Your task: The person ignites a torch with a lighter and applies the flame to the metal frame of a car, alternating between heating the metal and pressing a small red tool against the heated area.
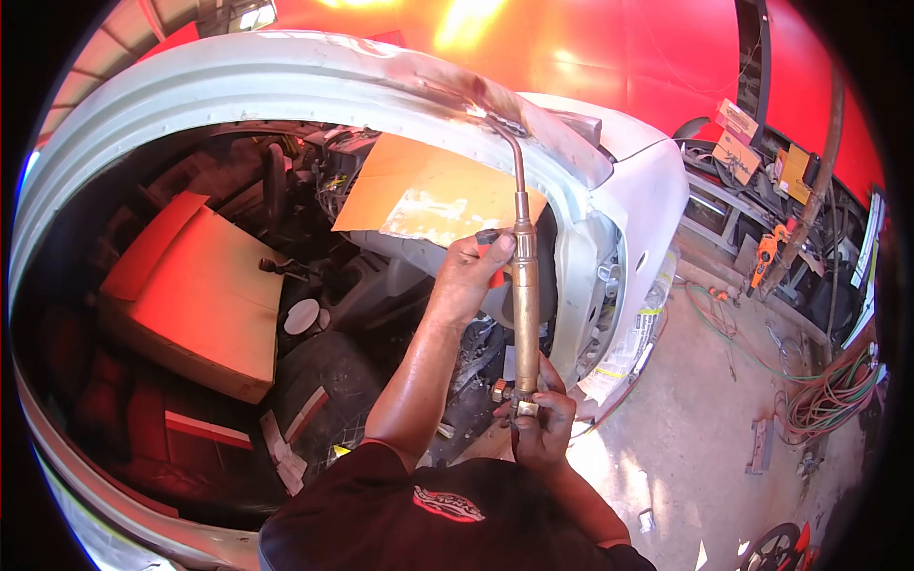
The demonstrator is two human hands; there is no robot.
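A long brass gas torch [526,305] stands almost upright in front of me. My right hand [545,423] is closed around its lower end, by the valve knobs. Beside the upper barrel, my left hand [468,271] is closed on a small red and black lighter-like object [487,236], its thumb right at the torch. The thin bent neck [519,162] reaches up to the car's pale door frame [381,71]. At the tip, a bright spot [476,111] glows against scorched, brownish metal.
Inside the car, a cardboard box [209,295] sits on the left and a cardboard sheet [428,195] lies behind the torch. Coiled hoses [833,395] lie on the concrete floor [695,409] at right. Boxes [738,143] and parts fill a rack beyond. Red sheeting [609,48] hangs behind.
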